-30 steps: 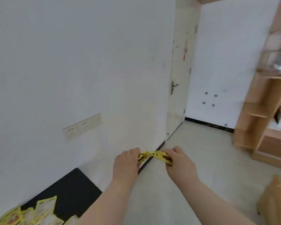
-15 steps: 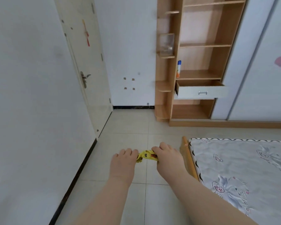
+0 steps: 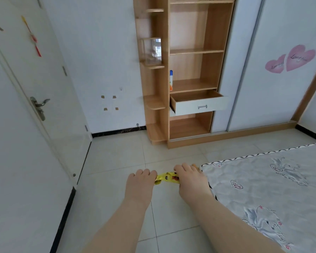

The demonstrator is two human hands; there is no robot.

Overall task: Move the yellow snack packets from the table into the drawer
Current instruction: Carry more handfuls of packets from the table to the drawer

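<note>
Yellow snack packets [image 3: 167, 178] are bunched in a short strip between the two hands, held out above the pale tiled floor [image 3: 117, 156]. The left hand [image 3: 140, 185] grips one end with its fingers curled down over it, and the right hand [image 3: 191, 181] grips the other end in the same way, knuckles up. Well ahead of the right hand, the drawer [image 3: 199, 103] stands pulled open in a wooden shelf unit [image 3: 215, 42], its white front and metal handle facing the room. On the shelf just above the drawer stands a bottle [image 3: 171, 80] with a blue top, and a clear box [image 3: 151, 51] sits on a small side shelf higher up. Just right of the right hand lies the corner of a bed [image 3: 263, 189] with a grey printed cover. Far beyond it are white sliding wardrobe doors [image 3: 281, 106] with pink heart stickers [image 3: 292, 59]. Left of the left hand a white door [image 3: 35, 73] with a metal handle is set in a white wall.
</note>
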